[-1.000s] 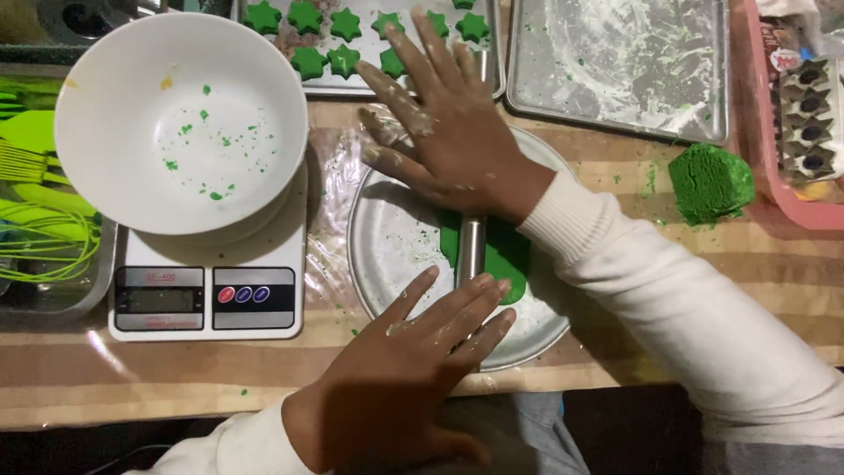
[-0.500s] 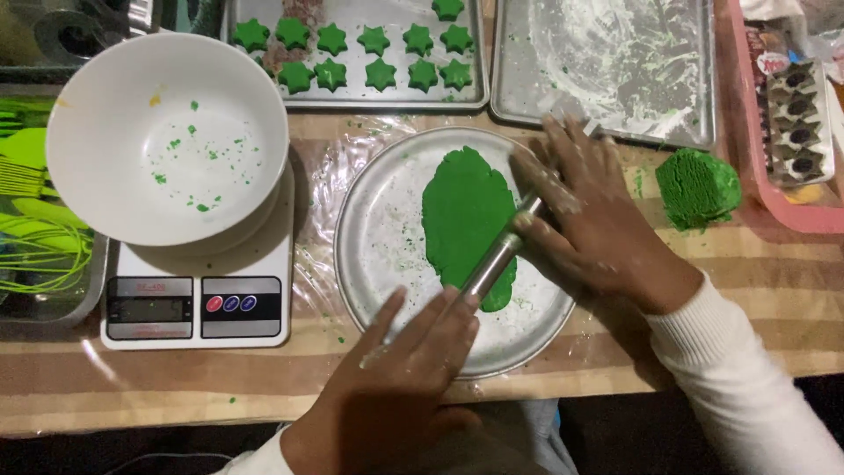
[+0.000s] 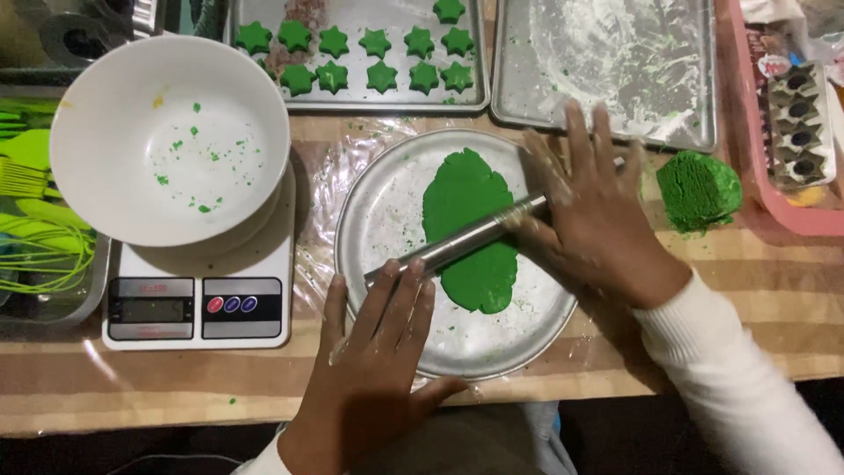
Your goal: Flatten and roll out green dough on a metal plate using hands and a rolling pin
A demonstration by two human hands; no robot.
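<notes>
A flattened sheet of green dough (image 3: 470,224) lies on a round metal plate (image 3: 387,211). A slim metal rolling pin (image 3: 457,242) lies slanted across the dough. My left hand (image 3: 374,352) rests flat with spread fingers on the pin's lower left end. My right hand (image 3: 593,211), dusted with flour, presses flat on the pin's upper right end. Neither hand is curled around the pin; both palms lie on top of it.
A white bowl (image 3: 171,136) with green crumbs sits on a kitchen scale (image 3: 198,303). A tray of green star cut-outs (image 3: 378,62) and a floured tray (image 3: 615,57) lie behind. A lump of green dough (image 3: 699,189) lies right, by a pink tray (image 3: 774,198). Green utensils (image 3: 31,215) lie left.
The rolling pin has turned from upright to slanted across the dough. My right hand moved from the plate's far edge to its right side; the dough sheet is now uncovered.
</notes>
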